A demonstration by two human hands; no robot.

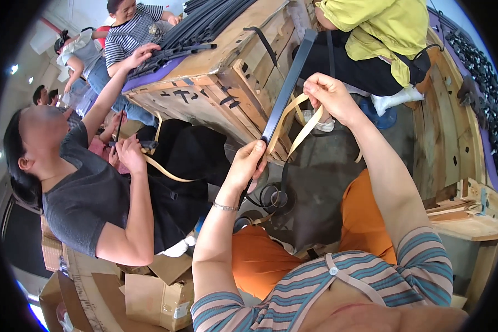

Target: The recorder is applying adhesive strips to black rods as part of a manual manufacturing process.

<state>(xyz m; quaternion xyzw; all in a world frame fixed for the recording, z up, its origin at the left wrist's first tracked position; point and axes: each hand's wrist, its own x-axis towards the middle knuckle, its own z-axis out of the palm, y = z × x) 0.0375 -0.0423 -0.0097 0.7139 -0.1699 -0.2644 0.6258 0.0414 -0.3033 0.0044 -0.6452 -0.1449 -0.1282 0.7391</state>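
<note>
My left hand (246, 163) is closed round the near end of a long, narrow dark bar (288, 88), which slants up and away to the right. Between the fingertips of my right hand (329, 97) is pinched a thin pale-yellow strip (303, 131). The strip bends in a loop, with one part running down beside the bar toward my left hand and a loose end hanging below my right. Whether the strip is still joined to the bar under my left fingers is hidden.
A wooden crate (205, 105) ahead carries a pile of dark bars (205, 25). At left sits a co-worker in a dark grey shirt (88, 205); another in yellow (376, 33) is close ahead. Cardboard boxes (155, 299) stand lower left. Wooden boards (442, 127) line the right, beside many small dark parts (476, 66).
</note>
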